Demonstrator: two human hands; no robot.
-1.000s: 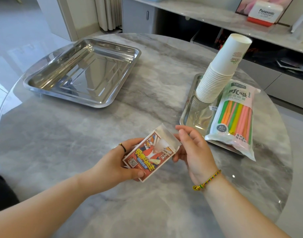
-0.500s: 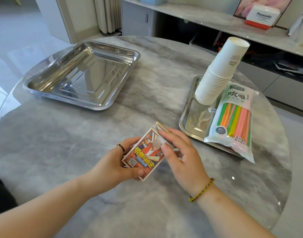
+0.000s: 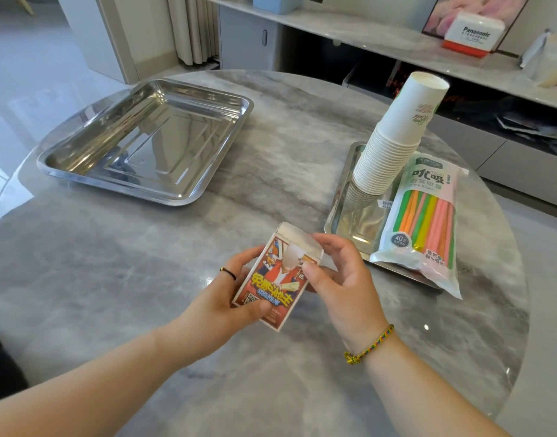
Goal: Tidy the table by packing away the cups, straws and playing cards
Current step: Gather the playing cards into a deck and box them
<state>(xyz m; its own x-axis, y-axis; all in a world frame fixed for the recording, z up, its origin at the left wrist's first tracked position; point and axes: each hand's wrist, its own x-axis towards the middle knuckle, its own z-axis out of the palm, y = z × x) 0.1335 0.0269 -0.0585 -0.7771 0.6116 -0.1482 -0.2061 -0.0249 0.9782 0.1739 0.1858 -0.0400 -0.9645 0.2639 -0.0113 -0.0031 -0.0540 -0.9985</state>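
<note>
while held, card box tilted, flap apparently open

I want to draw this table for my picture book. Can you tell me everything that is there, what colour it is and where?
table: one, grey marble, round, under everything
big tray: one, shiny silver, far left of the table, nothing in it
small tray: one, shiny silver, right side
cups: one leaning stack, white, in the small tray
straws: one packet, green, orange, yellow and pink, across the small tray
card box: one, red and orange, top flap open, held above the table
left hand: holds the box from below
right hand: fingers at the open top
</note>
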